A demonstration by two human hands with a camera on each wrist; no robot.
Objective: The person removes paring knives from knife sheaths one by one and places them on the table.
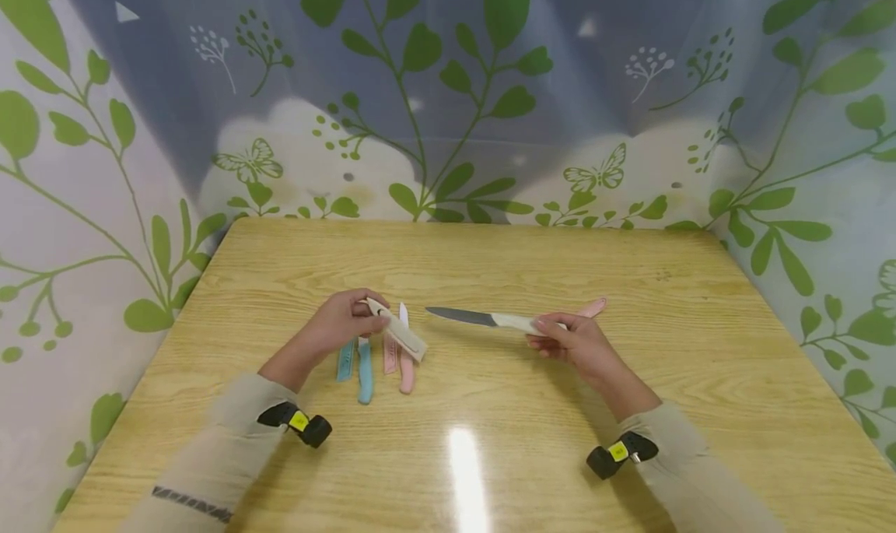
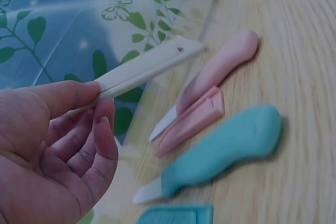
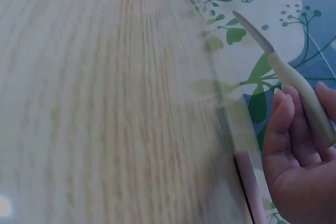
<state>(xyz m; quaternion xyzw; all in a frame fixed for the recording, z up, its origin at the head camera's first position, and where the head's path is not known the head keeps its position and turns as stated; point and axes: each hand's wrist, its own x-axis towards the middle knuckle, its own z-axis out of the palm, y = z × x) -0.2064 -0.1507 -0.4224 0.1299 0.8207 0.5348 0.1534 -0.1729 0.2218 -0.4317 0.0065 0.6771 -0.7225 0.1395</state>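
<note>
My left hand (image 1: pixel 346 317) pinches a cream knife sheath (image 1: pixel 407 340) between thumb and fingers, tilted over the table. My right hand (image 1: pixel 577 342) grips the cream handle of a knife (image 1: pixel 514 323); its grey blade is bare and its tip points left, toward the sheath, with a gap between them. Below the left hand lie a blue-handled knife (image 2: pixel 226 148) and a pink-handled knife (image 2: pixel 220 66), both with pale blades exposed. Beside them are a pink sheath (image 2: pixel 191 121) and a blue sheath (image 1: pixel 345 360).
Behind the right hand lies a pink handle-like piece (image 1: pixel 595 307), partly hidden by that hand. The wooden table (image 1: pixel 490 261) runs back to a leaf-patterned curtain (image 1: pixel 455 167), which also hangs at both sides. A bright reflection lies on the table's near part.
</note>
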